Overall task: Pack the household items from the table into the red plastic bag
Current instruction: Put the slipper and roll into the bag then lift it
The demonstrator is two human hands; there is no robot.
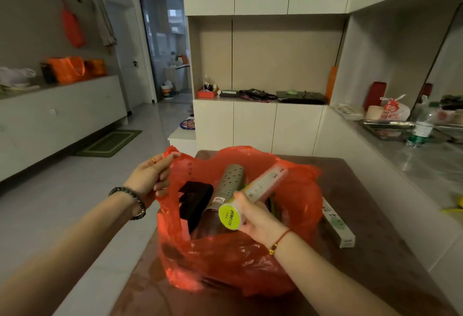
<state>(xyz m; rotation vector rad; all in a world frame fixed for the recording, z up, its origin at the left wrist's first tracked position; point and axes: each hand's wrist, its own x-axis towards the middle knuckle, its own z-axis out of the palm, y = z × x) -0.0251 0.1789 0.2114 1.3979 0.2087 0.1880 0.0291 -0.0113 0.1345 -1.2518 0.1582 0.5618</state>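
Observation:
The red plastic bag [240, 263] stands open on the brown table [375, 253]. My left hand [150, 177] pinches the bag's left rim and holds it up. My right hand [260, 220] grips a clear tube with a yellow-green cap [250, 198], tilted over the bag's mouth with its far end pointing away. Inside the bag lie a perforated metal cylinder [229, 185] and a black box [196, 200]. A long white box [338, 225] rests on the table just right of the bag.
A grey counter [413, 165] on the right carries a water bottle [422, 127], a tray and a white-and-red bag. White cabinets stand behind the table. Tiled floor with a green mat [110, 142] lies to the left.

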